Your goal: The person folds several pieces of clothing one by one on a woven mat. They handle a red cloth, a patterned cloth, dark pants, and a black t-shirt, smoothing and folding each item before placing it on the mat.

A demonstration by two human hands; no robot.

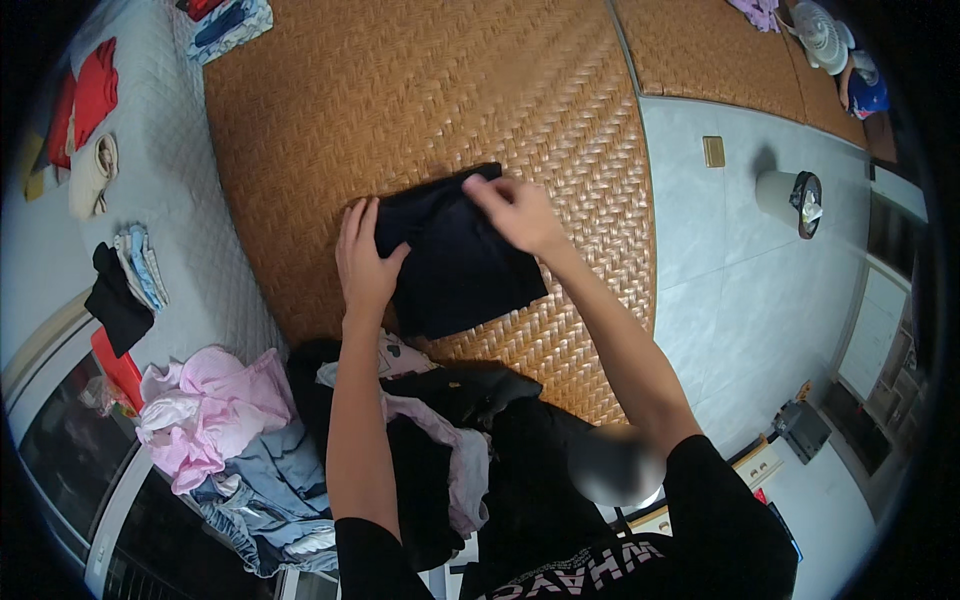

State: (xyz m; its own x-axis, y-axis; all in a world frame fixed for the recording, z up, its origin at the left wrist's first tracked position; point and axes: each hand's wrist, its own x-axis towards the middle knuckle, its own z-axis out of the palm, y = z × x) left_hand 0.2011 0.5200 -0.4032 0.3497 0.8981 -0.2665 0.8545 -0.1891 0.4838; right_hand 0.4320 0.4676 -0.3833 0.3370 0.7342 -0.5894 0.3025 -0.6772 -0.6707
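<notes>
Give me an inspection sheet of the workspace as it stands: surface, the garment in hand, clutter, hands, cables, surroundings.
Surface: woven rattan mat, with a grey quilted cover along its left side.
Job's things: dark garment, partly folded, lying flat on the mat.
Clutter: mixed laundry pile in pink, blue and dark cloth at the near edge; small folded stacks and a red item on the quilted cover.
Hands: left hand presses the garment's left edge; right hand pinches its top edge.
Cables: nothing seen.
Surroundings: grey tiled floor, a waste bin, a white fan at far right.
</notes>
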